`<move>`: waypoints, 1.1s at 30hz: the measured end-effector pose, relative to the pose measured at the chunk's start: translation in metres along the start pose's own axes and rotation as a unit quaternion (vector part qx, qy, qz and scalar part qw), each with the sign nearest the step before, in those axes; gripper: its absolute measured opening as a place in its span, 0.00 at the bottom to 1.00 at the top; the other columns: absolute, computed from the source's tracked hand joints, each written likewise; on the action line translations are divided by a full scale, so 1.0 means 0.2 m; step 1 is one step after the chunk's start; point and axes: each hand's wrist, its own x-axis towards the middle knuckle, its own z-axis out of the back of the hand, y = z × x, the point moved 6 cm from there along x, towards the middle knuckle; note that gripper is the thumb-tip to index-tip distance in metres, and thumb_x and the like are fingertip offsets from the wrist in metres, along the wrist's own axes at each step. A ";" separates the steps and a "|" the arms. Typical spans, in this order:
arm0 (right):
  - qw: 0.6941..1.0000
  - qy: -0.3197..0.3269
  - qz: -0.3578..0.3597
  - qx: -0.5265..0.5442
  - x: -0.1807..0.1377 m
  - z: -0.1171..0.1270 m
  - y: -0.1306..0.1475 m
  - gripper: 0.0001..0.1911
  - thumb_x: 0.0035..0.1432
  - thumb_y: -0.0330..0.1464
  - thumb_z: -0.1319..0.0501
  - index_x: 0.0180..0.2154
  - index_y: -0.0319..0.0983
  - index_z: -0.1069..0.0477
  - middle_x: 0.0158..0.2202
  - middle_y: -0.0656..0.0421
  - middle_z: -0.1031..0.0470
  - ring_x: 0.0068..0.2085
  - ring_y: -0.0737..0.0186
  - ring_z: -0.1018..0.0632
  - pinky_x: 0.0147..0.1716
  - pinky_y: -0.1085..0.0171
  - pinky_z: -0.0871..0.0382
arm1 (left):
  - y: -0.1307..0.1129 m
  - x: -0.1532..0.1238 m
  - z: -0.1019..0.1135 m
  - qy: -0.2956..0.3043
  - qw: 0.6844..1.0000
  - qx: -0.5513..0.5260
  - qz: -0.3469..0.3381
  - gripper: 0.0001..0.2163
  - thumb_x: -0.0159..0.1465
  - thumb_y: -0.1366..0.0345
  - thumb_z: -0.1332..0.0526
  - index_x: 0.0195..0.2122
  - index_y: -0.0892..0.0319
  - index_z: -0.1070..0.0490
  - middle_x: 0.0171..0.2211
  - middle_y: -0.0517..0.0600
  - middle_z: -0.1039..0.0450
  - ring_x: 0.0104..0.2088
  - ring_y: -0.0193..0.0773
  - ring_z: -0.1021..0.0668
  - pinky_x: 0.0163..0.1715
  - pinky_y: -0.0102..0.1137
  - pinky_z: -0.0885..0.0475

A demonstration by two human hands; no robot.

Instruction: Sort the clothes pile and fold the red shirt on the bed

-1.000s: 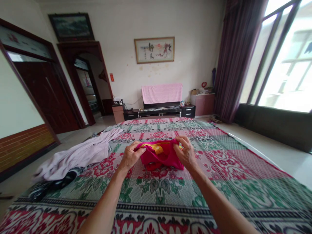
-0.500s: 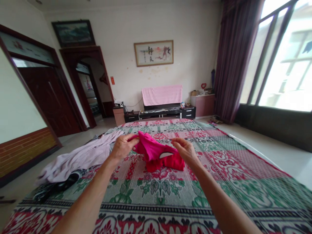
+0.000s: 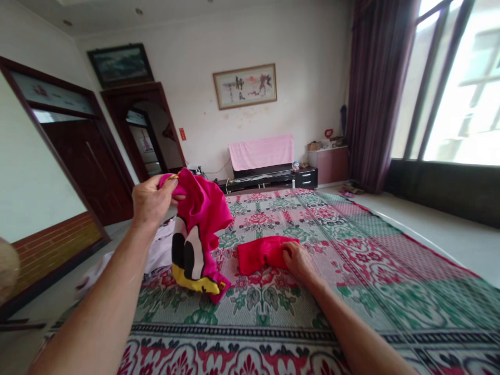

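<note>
My left hand (image 3: 150, 200) is raised at the left and pinches the top of a pink garment (image 3: 201, 229) with a black, white and yellow print, which hangs down over the patterned mat (image 3: 351, 260). My right hand (image 3: 299, 259) rests on the right end of a folded red cloth (image 3: 261, 253) that lies flat on the mat, with its fingers curled against it.
A pale lilac garment (image 3: 158, 252) lies on the mat's left side behind the hanging garment. Beyond the mat stand a low dark TV stand (image 3: 269, 179) with a pink cloth over it, dark wooden doors at the left, and curtained windows at the right.
My left hand has lifted the pink garment up and to the left, off the folded red cloth. My right hand has let go of it and dropped onto the red cloth.
</note>
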 end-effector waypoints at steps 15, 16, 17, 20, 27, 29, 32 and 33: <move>0.999 -0.016 0.009 0.037 0.00 -0.02 -0.03 0.13 0.53 0.27 0.48 0.37 0.40 0.26 0.38 0.56 0.23 0.40 0.61 0.24 0.44 0.64 0.35 | 0.03 -0.15 -0.16 0.254 0.957 -0.100 0.098 0.18 0.47 0.63 0.38 0.39 0.62 0.23 0.27 0.51 0.23 0.24 0.35 0.24 0.24 0.27 0.29; 0.999 -0.016 0.008 0.037 0.00 -0.01 -0.03 0.13 0.53 0.27 0.48 0.37 0.40 0.26 0.38 0.56 0.23 0.40 0.61 0.24 0.44 0.64 0.34 | 0.03 -0.18 -0.17 0.286 0.944 -0.129 0.103 0.18 0.47 0.62 0.37 0.40 0.62 0.24 0.30 0.52 0.23 0.27 0.36 0.23 0.27 0.28 0.28; 0.999 -0.017 0.007 0.037 0.00 -0.01 -0.03 0.13 0.53 0.27 0.48 0.37 0.40 0.26 0.38 0.56 0.23 0.40 0.61 0.24 0.43 0.64 0.34 | 0.05 -0.21 -0.19 0.311 0.934 -0.142 0.105 0.19 0.48 0.61 0.38 0.41 0.61 0.24 0.32 0.53 0.23 0.28 0.37 0.23 0.29 0.29 0.27; 0.999 -0.013 0.005 0.036 0.00 -0.01 -0.02 0.13 0.53 0.28 0.47 0.37 0.40 0.26 0.39 0.57 0.23 0.41 0.60 0.25 0.44 0.64 0.35 | 0.22 -0.28 -0.23 0.369 0.922 -0.018 0.116 0.15 0.49 0.61 0.40 0.36 0.58 0.22 0.29 0.53 0.23 0.29 0.40 0.23 0.30 0.31 0.28; 0.999 -0.016 0.007 0.028 0.00 -0.01 -0.02 0.13 0.53 0.27 0.47 0.37 0.41 0.26 0.39 0.57 0.23 0.41 0.60 0.25 0.44 0.64 0.35 | 0.56 -0.50 -0.34 0.441 0.843 0.308 0.014 0.13 0.49 0.66 0.41 0.34 0.51 0.21 0.33 0.50 0.21 0.35 0.42 0.23 0.33 0.29 0.34; 0.999 -0.018 0.011 0.026 0.00 -0.01 -0.03 0.13 0.53 0.27 0.47 0.37 0.40 0.26 0.39 0.57 0.23 0.40 0.60 0.25 0.44 0.64 0.35 | 0.56 -0.59 -0.39 0.497 0.829 0.256 0.007 0.13 0.51 0.59 0.40 0.36 0.51 0.21 0.34 0.49 0.21 0.34 0.41 0.23 0.32 0.28 0.34; 0.999 -0.018 0.017 0.024 0.00 -0.02 -0.03 0.13 0.52 0.27 0.48 0.36 0.40 0.26 0.38 0.57 0.23 0.40 0.60 0.25 0.44 0.63 0.35 | 0.54 -0.66 -0.45 0.512 0.834 0.206 -0.004 0.12 0.48 0.53 0.37 0.30 0.52 0.21 0.29 0.48 0.22 0.32 0.40 0.24 0.32 0.26 0.35; 0.999 -0.018 0.018 0.024 0.00 -0.02 -0.02 0.13 0.52 0.27 0.48 0.36 0.40 0.26 0.38 0.57 0.22 0.40 0.60 0.24 0.44 0.63 0.35 | 0.54 -0.68 -0.47 0.503 0.841 0.201 -0.009 0.12 0.47 0.53 0.36 0.29 0.52 0.21 0.28 0.48 0.22 0.32 0.40 0.24 0.32 0.26 0.35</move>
